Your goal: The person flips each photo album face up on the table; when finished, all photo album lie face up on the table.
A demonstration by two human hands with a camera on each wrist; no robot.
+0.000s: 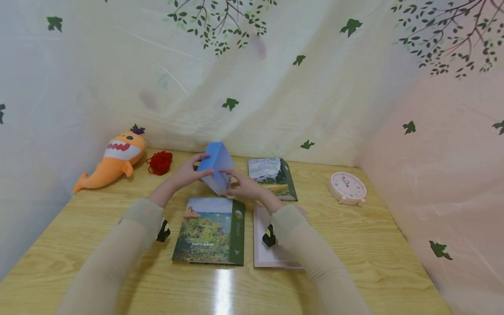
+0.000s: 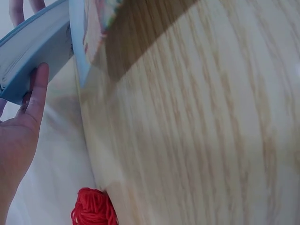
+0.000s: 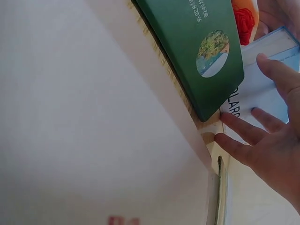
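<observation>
A light-blue book (image 1: pixel 214 162) with white inner pages is tilted up at the back middle of the table. My left hand (image 1: pixel 189 169) grips its left side; in the left wrist view the fingers (image 2: pixel 40 89) lie along its edge. From the right, my right hand (image 1: pixel 246 186) touches the book with spread, fairly straight fingers, near dark lettering (image 3: pixel 233 105) in the right wrist view. In front of the book lies a photo album (image 1: pixel 208 232) with a seaside picture and green spine. A pale pink book (image 1: pixel 275 258) is partly hidden by my right forearm.
Behind my right hand lies another picture-covered album (image 1: pixel 271 173). An orange plush shark (image 1: pixel 118 159) and a red yarn bundle (image 1: pixel 160 162) are at the back left. A pink round clock (image 1: pixel 347 188) is on the right. A printed cloth (image 1: pixel 275 87) hangs behind the table.
</observation>
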